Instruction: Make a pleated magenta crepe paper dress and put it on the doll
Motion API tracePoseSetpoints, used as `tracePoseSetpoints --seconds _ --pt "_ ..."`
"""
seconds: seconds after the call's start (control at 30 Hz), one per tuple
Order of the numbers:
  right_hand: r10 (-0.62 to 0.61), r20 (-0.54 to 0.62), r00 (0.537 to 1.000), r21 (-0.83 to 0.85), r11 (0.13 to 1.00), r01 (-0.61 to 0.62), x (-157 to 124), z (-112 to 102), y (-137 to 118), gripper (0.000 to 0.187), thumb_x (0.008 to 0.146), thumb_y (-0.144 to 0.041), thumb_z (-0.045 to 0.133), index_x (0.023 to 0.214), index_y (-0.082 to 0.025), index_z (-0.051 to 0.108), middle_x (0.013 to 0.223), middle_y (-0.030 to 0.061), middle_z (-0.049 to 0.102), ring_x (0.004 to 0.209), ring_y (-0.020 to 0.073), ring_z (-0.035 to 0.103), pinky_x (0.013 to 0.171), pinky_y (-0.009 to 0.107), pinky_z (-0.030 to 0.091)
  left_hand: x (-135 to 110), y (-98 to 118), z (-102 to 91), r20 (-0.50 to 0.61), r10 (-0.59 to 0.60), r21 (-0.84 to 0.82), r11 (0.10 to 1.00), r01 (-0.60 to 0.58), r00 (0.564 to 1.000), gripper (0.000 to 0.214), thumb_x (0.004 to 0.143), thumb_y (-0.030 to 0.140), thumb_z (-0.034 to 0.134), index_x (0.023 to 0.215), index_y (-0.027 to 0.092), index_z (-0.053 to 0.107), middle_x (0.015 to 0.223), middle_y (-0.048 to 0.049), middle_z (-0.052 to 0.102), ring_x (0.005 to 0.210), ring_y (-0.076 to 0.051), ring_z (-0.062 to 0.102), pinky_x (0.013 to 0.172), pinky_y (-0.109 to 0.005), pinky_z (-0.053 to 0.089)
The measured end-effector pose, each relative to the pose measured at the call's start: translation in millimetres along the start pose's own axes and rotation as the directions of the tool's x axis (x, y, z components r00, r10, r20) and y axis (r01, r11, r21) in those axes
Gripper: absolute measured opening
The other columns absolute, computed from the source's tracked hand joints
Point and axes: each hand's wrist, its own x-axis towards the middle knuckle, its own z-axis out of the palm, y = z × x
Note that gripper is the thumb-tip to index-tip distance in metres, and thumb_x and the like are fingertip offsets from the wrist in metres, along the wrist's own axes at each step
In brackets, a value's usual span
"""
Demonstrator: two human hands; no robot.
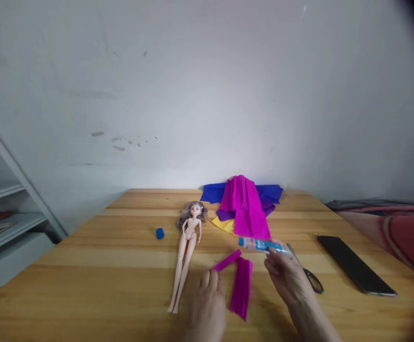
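In the head view, my right hand [287, 275] grips a clear glue stick [262, 245] with a blue label, its blue end pointing left above the table. My left hand [209, 301] is slightly blurred, its fingers closed at the near end of a narrow magenta crepe paper strip [228, 260]; the fingertips are partly hidden. Just right of that hand lies a wider pleated magenta crepe paper piece [241, 287]. An undressed doll [189, 237] with wavy greyish hair rests face up to the left. Beyond it sits a small blue cap [160, 233].
Magenta crepe paper [244, 204] lies over blue paper [214, 192] and yellow paper [224, 224] near the wall. Scissors [314, 280] are partly behind my right hand. A black phone [354, 263] lies at the right of the wooden table [96, 266]. Grey shelves [11, 190] stand left.
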Motion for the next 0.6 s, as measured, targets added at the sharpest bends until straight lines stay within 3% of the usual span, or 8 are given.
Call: tracePoseSetpoints --seconds 0.17,0.33,0.6 --pt "0.012 0.083 0.997 -0.350 0.937 0.018 3 19 10 0.035 0.059 -0.029 0.078 0.085 -0.018 0.057 0.061 -0.0062 0.050 0.044 0.0047 0.030 0.039 0.019 0.022 -5 -1 3.8 0.024 -0.045 -0.033 0.998 0.046 0.999 0.038 0.081 0.008 0.046 0.113 0.018 0.063 0.112 -0.0108 0.062 0.102 -0.027 0.054 0.085 -0.041 0.046" --pt "-0.039 0.178 0.983 -0.693 0.705 0.154 8 27 23 0.022 0.064 -0.023 0.067 0.083 -0.017 0.058 0.060 -0.0040 0.053 0.052 0.0108 0.044 0.049 0.022 0.033 -7 -1 -0.9 0.032 -0.052 -0.078 0.996 0.054 0.998 0.033 0.084 0.014 0.045 0.112 0.017 0.063 0.117 -0.0107 0.061 0.106 -0.028 0.052 0.089 -0.043 0.045" --pt "-0.026 0.351 0.936 -0.871 0.359 0.336 12 47 27 0.018 0.067 -0.016 0.054 0.084 -0.020 0.054 0.061 -0.0028 0.058 0.054 0.0137 0.053 0.052 0.023 0.037 -6 0 -8.9 0.053 -0.061 -0.146 0.987 0.068 0.997 0.033 0.085 0.015 0.042 0.111 0.018 0.063 0.114 -0.0106 0.061 0.103 -0.027 0.053 0.088 -0.043 0.043"
